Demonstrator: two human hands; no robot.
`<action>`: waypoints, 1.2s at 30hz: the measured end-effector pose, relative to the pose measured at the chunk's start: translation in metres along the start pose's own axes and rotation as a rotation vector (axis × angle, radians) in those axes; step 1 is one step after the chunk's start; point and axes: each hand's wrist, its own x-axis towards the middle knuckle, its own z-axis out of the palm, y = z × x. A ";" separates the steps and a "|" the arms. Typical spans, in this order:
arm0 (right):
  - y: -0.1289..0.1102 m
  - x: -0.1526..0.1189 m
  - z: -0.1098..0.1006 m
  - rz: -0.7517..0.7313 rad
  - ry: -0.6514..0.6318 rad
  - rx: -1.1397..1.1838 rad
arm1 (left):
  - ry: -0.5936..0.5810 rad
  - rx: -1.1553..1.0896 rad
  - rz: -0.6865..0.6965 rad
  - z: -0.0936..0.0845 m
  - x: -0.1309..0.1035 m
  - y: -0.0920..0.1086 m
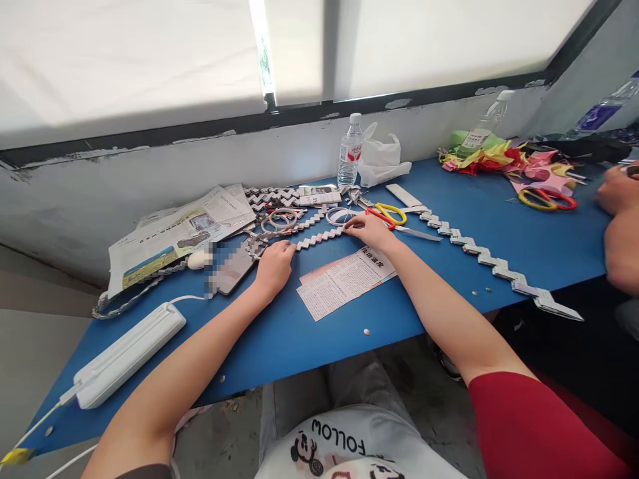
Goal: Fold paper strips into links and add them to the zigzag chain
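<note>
A zigzag strip of folded newspaper [320, 237] runs between my two hands over the blue table. My left hand [276, 265] is closed at its left end, the fingers pressed together. At the strip's right end my right hand [368, 231] pinches it with thumb and fingers. Red and yellow scissors [387, 216] lie just beyond my right hand. Below the hands rest flat newspaper pieces [344, 283]. A longer folded zigzag chain [479, 251] stretches off to the right. Beside my left hand lies a phone [237, 269], partly blurred out.
Newspaper sheets [184, 233] and a white power strip [130, 354] are at the left. A water bottle [350, 152] and a plastic bag [383, 158] stand at the back. Coloured scraps [499, 158], other scissors [548, 199] and another person's hand [619, 191] are at the right.
</note>
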 end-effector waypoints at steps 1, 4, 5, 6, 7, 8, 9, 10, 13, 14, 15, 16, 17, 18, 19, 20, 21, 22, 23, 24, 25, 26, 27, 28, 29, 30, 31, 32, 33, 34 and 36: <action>-0.001 -0.002 -0.004 0.005 -0.017 -0.034 | 0.001 -0.011 0.018 -0.001 -0.002 0.001; -0.004 -0.011 -0.016 0.037 -0.084 -0.120 | -0.001 -0.069 0.058 -0.008 -0.014 0.010; -0.004 -0.015 -0.020 0.050 -0.116 -0.143 | 0.002 -0.138 0.046 -0.011 -0.019 0.014; -0.003 -0.019 -0.024 0.062 -0.149 -0.163 | -0.009 -0.188 0.019 -0.015 -0.024 0.018; -0.002 -0.023 -0.028 0.066 -0.175 -0.181 | -0.040 -0.215 -0.010 -0.018 -0.028 0.022; -0.001 -0.028 -0.031 0.066 -0.194 -0.193 | -0.085 -0.222 -0.034 -0.021 -0.033 0.027; 0.001 -0.031 -0.034 0.059 -0.218 -0.211 | -0.139 -0.212 -0.053 -0.025 -0.037 0.030; 0.003 -0.034 -0.036 0.033 -0.246 -0.237 | -0.197 -0.204 -0.067 -0.027 -0.039 0.034; 0.007 -0.041 -0.038 -0.046 -0.316 -0.306 | -0.307 -0.189 -0.109 -0.033 -0.042 0.040; 0.007 -0.042 -0.038 -0.061 -0.326 -0.325 | -0.324 -0.186 -0.128 -0.034 -0.041 0.041; 0.006 -0.043 -0.037 -0.073 -0.326 -0.342 | -0.334 -0.182 -0.148 -0.035 -0.040 0.042; 0.004 -0.044 -0.036 -0.082 -0.320 -0.355 | -0.342 -0.178 -0.165 -0.036 -0.038 0.042; 0.002 -0.045 -0.035 -0.089 -0.315 -0.362 | -0.350 -0.177 -0.176 -0.037 -0.037 0.042; 0.000 -0.046 -0.034 -0.097 -0.315 -0.362 | -0.358 -0.181 -0.181 -0.037 -0.035 0.041; -0.002 -0.047 -0.032 -0.105 -0.320 -0.360 | -0.366 -0.191 -0.182 -0.037 -0.033 0.040; -0.003 -0.047 -0.031 -0.111 -0.332 -0.357 | -0.377 -0.211 -0.180 -0.037 -0.032 0.038; -0.004 -0.048 -0.029 -0.119 -0.349 -0.355 | -0.390 -0.244 -0.179 -0.037 -0.030 0.036; -0.004 -0.048 -0.027 -0.130 -0.366 -0.353 | -0.402 -0.285 -0.177 -0.038 -0.029 0.033; -0.004 -0.047 -0.025 -0.142 -0.380 -0.353 | -0.411 -0.327 -0.176 -0.038 -0.028 0.030; -0.003 -0.046 -0.024 -0.154 -0.397 -0.355 | -0.418 -0.365 -0.172 -0.038 -0.027 0.027; -0.003 -0.044 -0.022 -0.164 -0.417 -0.356 | -0.419 -0.397 -0.167 -0.038 -0.026 0.024; -0.003 -0.043 -0.020 -0.180 -0.432 -0.356 | -0.418 -0.418 -0.161 -0.039 -0.026 0.020; -0.004 -0.042 -0.019 -0.208 -0.437 -0.352 | -0.414 -0.432 -0.158 -0.040 -0.025 0.017; -0.005 -0.040 -0.017 -0.251 -0.424 -0.346 | -0.395 -0.432 -0.158 -0.041 -0.025 0.014; -0.008 -0.040 -0.015 -0.314 -0.387 -0.335 | -0.351 -0.417 -0.157 -0.043 -0.024 0.011; -0.012 -0.039 -0.013 -0.394 -0.321 -0.320 | -0.280 -0.381 -0.153 -0.046 -0.025 0.008; -0.017 -0.039 -0.010 -0.482 -0.233 -0.304 | -0.190 -0.330 -0.142 -0.050 -0.025 0.005; -0.022 -0.040 -0.007 -0.570 -0.134 -0.293 | -0.089 -0.271 -0.118 -0.055 -0.026 0.003; -0.026 -0.041 -0.004 -0.655 -0.038 -0.284 | -0.002 -0.224 -0.082 -0.059 -0.028 0.002; -0.030 -0.043 0.001 -0.731 0.034 -0.278 | 0.060 -0.193 -0.035 -0.063 -0.030 0.001; -0.033 -0.046 0.011 -0.857 0.049 -0.279 | 0.085 -0.201 0.062 -0.069 -0.034 0.000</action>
